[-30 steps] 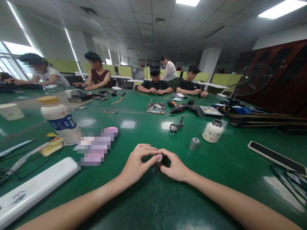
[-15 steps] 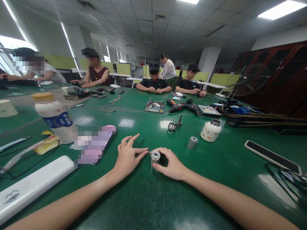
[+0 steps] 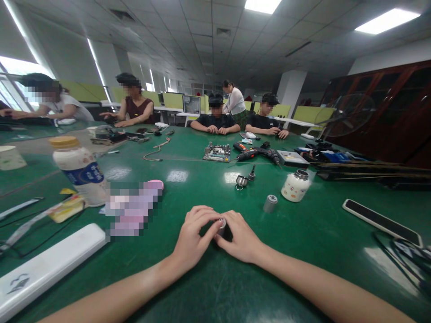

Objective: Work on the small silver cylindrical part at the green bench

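Observation:
A small silver metal cylinder [image 3: 222, 228] stands on the green table between my two hands, mostly covered by fingers. My right hand [image 3: 239, 237] is curled around its right side, thumb at the front and fingers behind. At its top, the thumb and fingertips of my left hand [image 3: 198, 231] are pinched together. Whether they grip the rim or a small part on it is hard to see. A second silver cylinder [image 3: 270, 203] stands beyond my right hand. Behind it is an open white patterned flask [image 3: 296, 185]. A steel cup-like lid with a ring [image 3: 241, 181] and a dark stopper-like piece [image 3: 252, 173] lie farther back.
On the left are a white power bank-like bar [image 3: 50, 269], a pink-purple item [image 3: 138, 208] and a bottle [image 3: 81, 172]. A circuit board [image 3: 216, 152] and power drills [image 3: 259, 152] lie ahead. A phone-like slab [image 3: 382, 222] and cables are right. Several people sit opposite.
My left hand has moved right and its fingers have closed onto the top of the cylinder. My right hand stays around it. The view has tilted up slightly.

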Available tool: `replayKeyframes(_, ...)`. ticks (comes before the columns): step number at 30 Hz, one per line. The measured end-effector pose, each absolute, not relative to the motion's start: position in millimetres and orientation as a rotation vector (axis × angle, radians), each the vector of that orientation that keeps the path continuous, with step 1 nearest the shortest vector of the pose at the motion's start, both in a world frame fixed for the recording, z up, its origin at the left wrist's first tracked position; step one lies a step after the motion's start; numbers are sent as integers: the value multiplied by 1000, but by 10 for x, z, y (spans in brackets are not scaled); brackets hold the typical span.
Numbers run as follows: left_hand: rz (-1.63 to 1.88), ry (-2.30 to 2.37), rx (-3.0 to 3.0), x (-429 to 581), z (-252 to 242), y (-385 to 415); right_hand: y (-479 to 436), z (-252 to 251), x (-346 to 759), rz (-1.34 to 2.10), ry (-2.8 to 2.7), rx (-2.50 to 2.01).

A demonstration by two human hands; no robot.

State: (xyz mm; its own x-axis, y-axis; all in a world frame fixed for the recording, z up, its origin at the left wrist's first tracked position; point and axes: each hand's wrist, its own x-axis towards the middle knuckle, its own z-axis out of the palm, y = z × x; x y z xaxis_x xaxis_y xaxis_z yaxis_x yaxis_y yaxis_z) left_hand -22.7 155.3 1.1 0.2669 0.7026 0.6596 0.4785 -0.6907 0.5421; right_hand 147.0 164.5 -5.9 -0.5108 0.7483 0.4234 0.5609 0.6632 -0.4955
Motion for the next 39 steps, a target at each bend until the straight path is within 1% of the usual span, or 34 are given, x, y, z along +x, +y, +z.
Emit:
replayKeyframes(4,1378,1174,2232,-199,27,1581,1662,-45,1420,243,-2271,-1093)
replayKeyframes(8,1332,1296,2113,-142,68,1519,1619,20,1394,76,-2301,-1275)
replayKeyframes(12,1303,1351,2017,-73,95,1414,1496,56,1370,74,-2261,-1383)
replayKeyframes(17,1354,1401,1915,51,98,1248,1281,19,1323,19,-2143,-1485)
replayKeyframes(23,1409,1343,1889,62,107,1060,1067,6,1306,-99,-2104,-1471)
replayKeyframes(28,1535,1303,1838,14,59,1077,1111,-68,1250,-273,-2137,-1385)
replayKeyframes(33,1469,1396,1833,22,-34,1127,1282,-298,1271,-148,-2058,-1230)
replayKeyframes(39,1454,1478,1837,45,25,1071,1321,-355,1270,-48,-2082,-1159)
